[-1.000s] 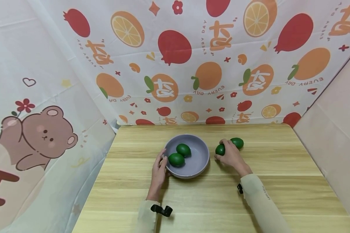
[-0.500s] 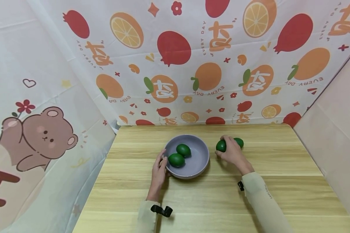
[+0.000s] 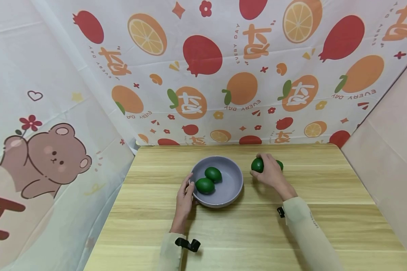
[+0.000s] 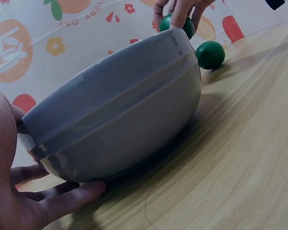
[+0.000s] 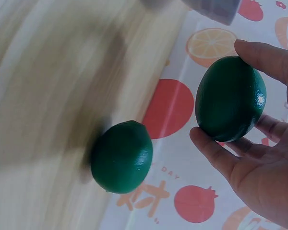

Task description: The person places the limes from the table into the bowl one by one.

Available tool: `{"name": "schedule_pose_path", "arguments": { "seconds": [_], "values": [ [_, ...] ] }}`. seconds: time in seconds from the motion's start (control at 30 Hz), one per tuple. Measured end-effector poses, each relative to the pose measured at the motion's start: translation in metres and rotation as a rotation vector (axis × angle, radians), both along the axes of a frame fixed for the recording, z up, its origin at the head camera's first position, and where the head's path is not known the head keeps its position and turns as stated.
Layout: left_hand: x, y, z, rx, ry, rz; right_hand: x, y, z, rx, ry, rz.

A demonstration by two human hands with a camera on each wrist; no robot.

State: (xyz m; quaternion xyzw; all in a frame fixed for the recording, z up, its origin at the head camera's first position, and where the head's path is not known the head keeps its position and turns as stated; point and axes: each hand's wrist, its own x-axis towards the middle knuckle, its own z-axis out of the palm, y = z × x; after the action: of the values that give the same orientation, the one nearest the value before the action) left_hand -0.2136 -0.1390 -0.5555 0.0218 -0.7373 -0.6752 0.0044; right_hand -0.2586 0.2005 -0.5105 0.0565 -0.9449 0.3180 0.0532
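Note:
A grey-purple bowl (image 3: 232,184) stands on the wooden table with two green limes (image 3: 213,174) inside, side by side at its left. My left hand (image 3: 184,197) holds the bowl's left side; the left wrist view shows fingers under its lower edge and the thumb side up at the rim. Right of the bowl, my right hand (image 3: 270,174) grips another lime (image 5: 230,98) between thumb and fingertips, raised off the tabletop. One more lime (image 5: 122,157) lies on the table just beyond that hand, partly covered by it in the head view.
The light wood table (image 3: 237,241) ends at the back against a fruit-printed cloth (image 3: 203,94). A cloth with a bear print (image 3: 54,162) hangs at the left, and a pale plain one (image 3: 390,135) at the right. Black straps sit on both sleeves.
My right hand has lifted its lime a little and shifted slightly right, hiding more of the lime behind it. The left hand and bowl have stayed put.

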Motion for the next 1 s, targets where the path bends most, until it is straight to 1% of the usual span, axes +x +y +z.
{"name": "schedule_pose_path", "arguments": {
  "seconds": [0.2,0.3,0.6,0.8,1.0],
  "values": [
    [-0.007,-0.002,-0.023,0.005,0.019,0.020,0.001,-0.002,0.007,-0.001,0.013,0.003],
    [-0.008,-0.001,-0.028,-0.005,0.028,0.025,0.001,-0.003,0.010,0.010,0.012,0.003],
    [-0.007,0.000,-0.025,0.015,0.026,0.023,-0.002,-0.008,0.021,0.015,0.037,0.017],
    [-0.007,-0.001,-0.026,-0.003,0.035,0.018,-0.003,-0.011,0.025,0.021,0.052,0.032],
    [-0.008,-0.001,-0.027,-0.001,0.036,0.019,-0.003,-0.016,0.030,0.022,0.052,0.049]
  ]
}}
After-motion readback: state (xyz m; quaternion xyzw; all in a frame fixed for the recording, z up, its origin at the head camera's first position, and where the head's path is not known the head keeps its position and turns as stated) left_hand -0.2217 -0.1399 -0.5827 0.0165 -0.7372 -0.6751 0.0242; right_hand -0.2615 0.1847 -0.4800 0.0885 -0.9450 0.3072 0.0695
